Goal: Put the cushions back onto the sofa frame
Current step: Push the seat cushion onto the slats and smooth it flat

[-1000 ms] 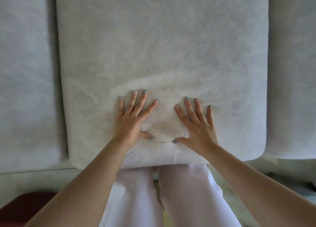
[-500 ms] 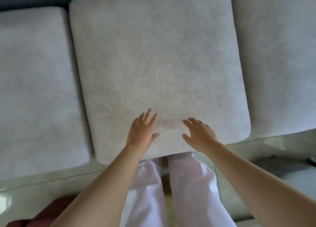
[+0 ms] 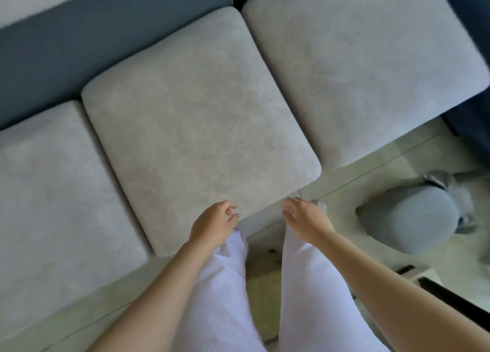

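**Middle cushion lies in the row, both hands loose at its near edge**

The middle cushion [image 3: 196, 129] lies flat on the sofa frame [image 3: 106, 46], between the left cushion [image 3: 53, 205] and the right cushion [image 3: 358, 68], its sides close against both. It is nearly square with rounded corners, so it has no clear long axis. The row of three runs from lower left to upper right, and the cushion's near right corner points at the tiled floor [image 3: 371, 182]. Its cover is pale grey, soft and faintly mottled, and the frame behind it is a darker blue-grey.

The left hand [image 3: 212, 225] hovers at the cushion's near edge, its grip released and fingers loosely curled; it may just brush the fabric. The right hand [image 3: 305, 219] hangs just off that edge, its grip also released. White trousers [image 3: 220, 298] show below the cushion. To its right, a grey rounded bolster [image 3: 408, 221] lies on the floor.
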Tool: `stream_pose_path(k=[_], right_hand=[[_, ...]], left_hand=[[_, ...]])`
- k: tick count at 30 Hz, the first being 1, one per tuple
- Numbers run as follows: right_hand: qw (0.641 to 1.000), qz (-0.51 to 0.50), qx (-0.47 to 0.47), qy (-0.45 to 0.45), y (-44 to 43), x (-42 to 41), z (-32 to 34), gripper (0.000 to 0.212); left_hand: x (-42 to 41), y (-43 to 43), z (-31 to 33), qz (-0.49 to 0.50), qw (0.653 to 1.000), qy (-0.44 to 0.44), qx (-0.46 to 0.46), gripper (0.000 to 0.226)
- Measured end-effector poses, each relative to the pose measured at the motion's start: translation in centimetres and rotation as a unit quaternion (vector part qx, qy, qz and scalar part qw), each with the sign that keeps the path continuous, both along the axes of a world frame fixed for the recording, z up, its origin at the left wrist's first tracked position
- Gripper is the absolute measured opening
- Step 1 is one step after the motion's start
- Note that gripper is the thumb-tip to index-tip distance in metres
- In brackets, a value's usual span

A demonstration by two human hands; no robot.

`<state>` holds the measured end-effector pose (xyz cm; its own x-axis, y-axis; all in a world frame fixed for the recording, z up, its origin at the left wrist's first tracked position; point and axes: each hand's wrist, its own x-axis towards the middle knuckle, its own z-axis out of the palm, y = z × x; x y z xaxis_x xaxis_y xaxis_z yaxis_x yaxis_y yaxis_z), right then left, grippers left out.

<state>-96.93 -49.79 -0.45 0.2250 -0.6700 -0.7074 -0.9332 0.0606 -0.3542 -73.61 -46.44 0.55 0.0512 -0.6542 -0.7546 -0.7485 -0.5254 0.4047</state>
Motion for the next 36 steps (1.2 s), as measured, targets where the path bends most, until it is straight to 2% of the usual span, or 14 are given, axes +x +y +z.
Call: stream_pose_path(k=[4, 8, 13, 18, 24, 33, 36], right_hand=[[0.997, -0.075, 0.022, -0.025, 0.7, -5.9, 2.7, 0.028], [0.985, -0.156, 0.045, -0.056, 1.5, -13.5, 5.5, 0.027], [0.977, -0.19, 0.072, -0.069, 2.7, -22.5, 9.1, 0.026], [0.965, -0.236, 0.086, -0.074, 2.7, -28.6, 11.9, 0.024], [0.966, -0.235, 0.095, -0.054, -2.9, -32.7, 13.2, 0.027], [0.969, -0.233, 0.086, -0.004, -14.1, -37.2, 13.9, 0.029], [0.962, -0.259, 0.083, 0.01, -17.3, -38.6, 13.7, 0.026]], left_hand=[[-5.3, -0.1, 1.7, 0.011, 0.999, 0.031, 0.025, 0.025], [-11.8, 0.1, 3.3, 0.07, 0.996, 0.045, 0.039, 0.022], [-20.0, -1.5, 5.7, 0.096, 0.993, 0.066, 0.012, 0.019], [-25.5, -4.0, 7.4, 0.102, 0.991, 0.079, 0.024, 0.018], [-28.8, -9.2, 8.1, 0.103, 0.99, 0.088, 0.023, 0.019], [-30.7, -18.3, 5.4, 0.124, 0.985, 0.111, 0.039, 0.014], [-31.3, -20.7, 5.5, 0.129, 0.984, 0.117, 0.045, 0.013]])
